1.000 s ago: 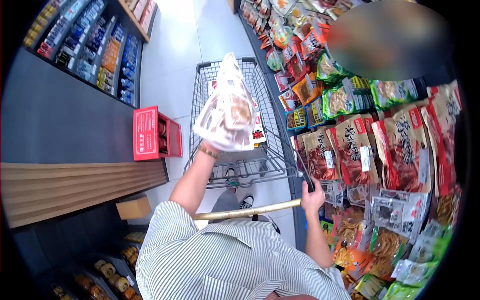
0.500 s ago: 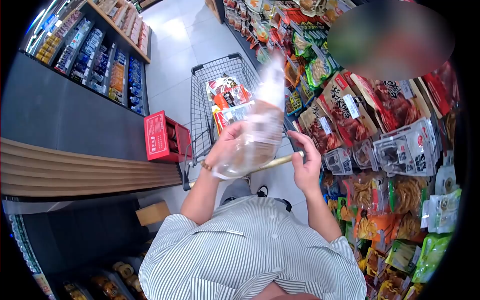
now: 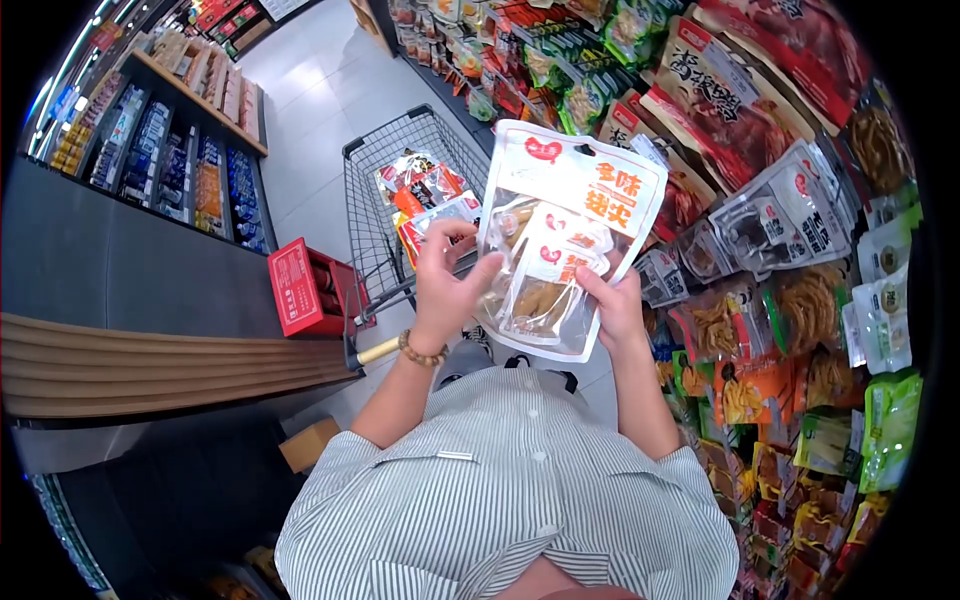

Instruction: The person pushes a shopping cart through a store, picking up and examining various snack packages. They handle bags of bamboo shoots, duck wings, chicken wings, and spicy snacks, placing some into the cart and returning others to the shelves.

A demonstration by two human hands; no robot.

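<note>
A large clear and white snack bag (image 3: 570, 240) with red and orange print faces me, upright in front of my chest. My right hand (image 3: 617, 307) grips its lower right edge, thumb on the front. At the bag's left side is my left hand (image 3: 446, 275), fingers apart and curved, a beaded bracelet on the wrist; it holds nothing. Behind the hands stands a wire shopping cart (image 3: 373, 152) with several packages (image 3: 420, 195) inside. Part of the cart's pale handle (image 3: 378, 351) shows below my left hand.
Hanging packaged foods (image 3: 735, 220) cover the rack on the right. A red box (image 3: 297, 290) is left of the cart. Shelves of drinks (image 3: 150, 140) line the upper left, above a wavy wooden ledge (image 3: 180, 375). A cardboard box (image 3: 310, 445) lies lower left.
The bag has turned from a blurred, edge-on tilt to face me and moved right. My right hand has taken hold of it; my left hand has let go. The view has shifted slightly.
</note>
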